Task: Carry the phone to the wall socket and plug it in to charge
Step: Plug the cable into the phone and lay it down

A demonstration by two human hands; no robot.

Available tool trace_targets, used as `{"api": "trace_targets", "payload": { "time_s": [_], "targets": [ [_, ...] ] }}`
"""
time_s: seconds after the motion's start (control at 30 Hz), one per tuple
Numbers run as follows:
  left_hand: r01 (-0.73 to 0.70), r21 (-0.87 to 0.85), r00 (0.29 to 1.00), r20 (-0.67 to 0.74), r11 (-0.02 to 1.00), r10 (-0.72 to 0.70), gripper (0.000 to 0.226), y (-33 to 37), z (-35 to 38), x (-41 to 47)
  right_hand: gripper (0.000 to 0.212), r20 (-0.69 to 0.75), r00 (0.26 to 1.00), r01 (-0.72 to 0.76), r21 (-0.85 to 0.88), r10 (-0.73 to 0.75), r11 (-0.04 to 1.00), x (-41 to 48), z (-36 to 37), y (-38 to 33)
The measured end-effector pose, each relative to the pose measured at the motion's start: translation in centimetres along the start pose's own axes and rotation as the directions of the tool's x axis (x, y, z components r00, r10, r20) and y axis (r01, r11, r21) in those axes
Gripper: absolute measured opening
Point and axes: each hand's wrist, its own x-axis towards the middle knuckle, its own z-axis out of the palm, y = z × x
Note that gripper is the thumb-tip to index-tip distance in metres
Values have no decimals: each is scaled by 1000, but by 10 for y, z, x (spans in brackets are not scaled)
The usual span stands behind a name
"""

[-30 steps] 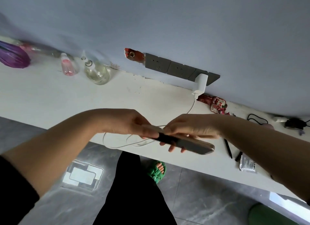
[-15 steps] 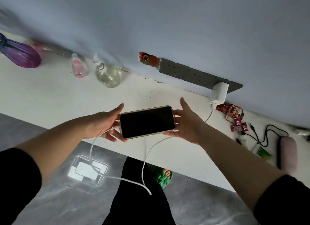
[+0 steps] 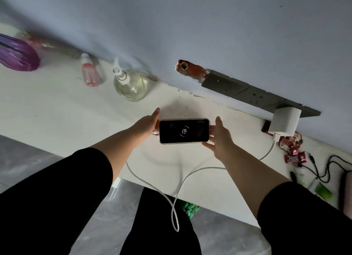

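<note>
Between two hands (image 3: 146,124) — one phone (image 3: 184,131), one cable (image 3: 177,188) attached.

The scene is dim and flat, with a cool grey cast over the wall (image 3: 228,26) and the white counter (image 3: 47,112). The phone (image 3: 184,131) screen glows faintly with a charging ring. A soft, broad shadow lies on the counter under and behind it, so light perhaps comes from behind the wearer. The purple vase (image 3: 17,55) and the bottles at the left edge are smeared by blur. The wide lens tilts and bends the counter line.
</note>
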Motion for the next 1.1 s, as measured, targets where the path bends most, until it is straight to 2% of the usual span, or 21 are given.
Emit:
{"api": "trace_targets", "payload": {
  "time_s": [0.17, 0.5, 0.67, 0.8, 0.9, 0.97, 1.1],
  "targets": [
    [13, 65, 999, -50, 998, -9, 73, -3, 2, 16, 45, -113, 992, 47, -17, -49, 999, 11, 9, 7],
    [-33, 95, 994, -105, 995, 43, 66, -14, 7, 24, 43, -250, 964, 90, -17, -91, 996, 8, 10, 8],
    [-36, 101, 996, -76, 994, 44, 66, -15, 13, 25, 36, -256, 959, 115, -48, -124, 992, 7, 4, 11],
    [-51, 106, 995, -75, 993, 59, 65, -17, 15, 24, 39, -261, 958, 106, -65, -120, 992, 9, 2, 15],
    [-57, 83, 995, -80, 995, 63, 58, -16, 15, 20, 32, -246, 959, 102, -157, -139, 982, 8, -2, 14],
    [-59, 88, 996, -63, 994, 65, 54, -13, 13, 15, 24, -187, 964, 141, -247, -190, 959, 8, -7, 14],
    [-75, 279, 995, -48, 957, 92, 48, -4, 9, -4, 22, -145, 970, 131, -367, -195, 921, -2, -17, 9]
  ]
}}
